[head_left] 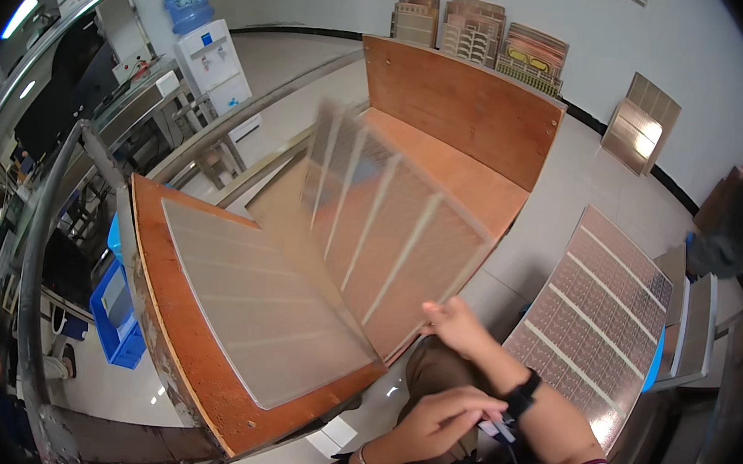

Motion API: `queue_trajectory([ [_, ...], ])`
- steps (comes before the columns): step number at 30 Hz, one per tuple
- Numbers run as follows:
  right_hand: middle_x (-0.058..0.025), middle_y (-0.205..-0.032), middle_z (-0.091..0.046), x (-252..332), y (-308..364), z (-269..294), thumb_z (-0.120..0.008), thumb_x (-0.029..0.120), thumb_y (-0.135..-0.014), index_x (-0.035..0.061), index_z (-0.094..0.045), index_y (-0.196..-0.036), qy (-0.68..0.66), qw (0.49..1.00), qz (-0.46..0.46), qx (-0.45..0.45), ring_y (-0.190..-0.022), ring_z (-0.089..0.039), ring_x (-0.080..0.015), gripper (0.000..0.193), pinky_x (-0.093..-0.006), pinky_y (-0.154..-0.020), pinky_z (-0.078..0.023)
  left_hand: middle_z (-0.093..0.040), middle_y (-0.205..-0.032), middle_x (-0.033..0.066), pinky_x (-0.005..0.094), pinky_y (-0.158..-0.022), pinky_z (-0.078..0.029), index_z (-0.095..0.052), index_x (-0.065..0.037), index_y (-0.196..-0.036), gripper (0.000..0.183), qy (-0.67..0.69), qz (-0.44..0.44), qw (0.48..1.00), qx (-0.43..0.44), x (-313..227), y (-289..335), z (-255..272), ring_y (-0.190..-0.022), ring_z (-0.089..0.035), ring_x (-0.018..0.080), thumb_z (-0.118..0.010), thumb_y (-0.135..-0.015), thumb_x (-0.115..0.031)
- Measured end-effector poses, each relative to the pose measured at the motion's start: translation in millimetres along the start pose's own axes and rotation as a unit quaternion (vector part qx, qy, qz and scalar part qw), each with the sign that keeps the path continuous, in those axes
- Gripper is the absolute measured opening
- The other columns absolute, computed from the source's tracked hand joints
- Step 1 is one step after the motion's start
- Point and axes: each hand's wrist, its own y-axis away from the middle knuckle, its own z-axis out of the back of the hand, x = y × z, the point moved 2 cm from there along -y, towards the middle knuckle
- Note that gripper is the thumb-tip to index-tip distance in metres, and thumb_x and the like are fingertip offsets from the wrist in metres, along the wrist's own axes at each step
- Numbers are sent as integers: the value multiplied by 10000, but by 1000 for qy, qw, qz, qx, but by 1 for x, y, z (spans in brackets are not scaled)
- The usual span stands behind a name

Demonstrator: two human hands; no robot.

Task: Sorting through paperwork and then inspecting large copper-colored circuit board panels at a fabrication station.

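A thin copper-toned circuit board panel (381,224) with pale stripes stands tilted on the wooden rack, smeared by motion. At its near lower corner, my right hand (461,326) is closed, fingertips at the panel's edge. My left hand (443,422) lies below, its fingers pressed together beside my right wrist and the black wristband (522,394). A small pale item (495,430) shows by its fingertips; I cannot make out what it is. To the left, a greyish striped panel (257,302) lies on the rack's orange-brown wooden board (194,304).
Another copper panel (596,316) with pale stripes leans at my right. The rack's upright wooden board (464,102) stands ahead, metal rails (268,97) beside it. More panels (476,32) lean on the wall. A blue crate (117,319) and a water dispenser (214,60) are left. A person (739,223) is far right.
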Motion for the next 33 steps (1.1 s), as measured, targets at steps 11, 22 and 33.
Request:
queue_trajectory([
  [11, -195, -1218, -555, 32, 49, -70, -559, 91, -889, 108, -393, -1383, 114, 916, 166, 346, -1032, -560, -265, 522, -356, -894, -439, -643, -964, 112, 303, -764, -514, -610, 14, -1074, 197, 47, 13, 989, 141, 3, 0, 10, -880, -626, 204, -488, -923, -18],
  [22, -190, -1219, -558, -66, 299, 224, -479, 44, -909, -7, -480, -1279, 262, 813, -49, -517, -1047, -583, -263, 374, -343, -891, -460, -622, -1088, 147, 292, -840, -486, -554, 14, -1181, 277, -170, 170, 969, -50, 111, -73, 8, -959, -618, 200, -488, -939, -105],
  [33, -301, -1405, -310, -97, 313, 175, -541, 161, -881, 33, -446, -1330, 456, 738, -173, -466, -1303, -313, -443, 476, -482, -1072, -272, -661, -974, 168, 333, -791, -487, -587, 23, -1118, 250, -251, 232, 938, -61, 115, -100, -19, -903, -637, 239, -483, -921, -91],
])
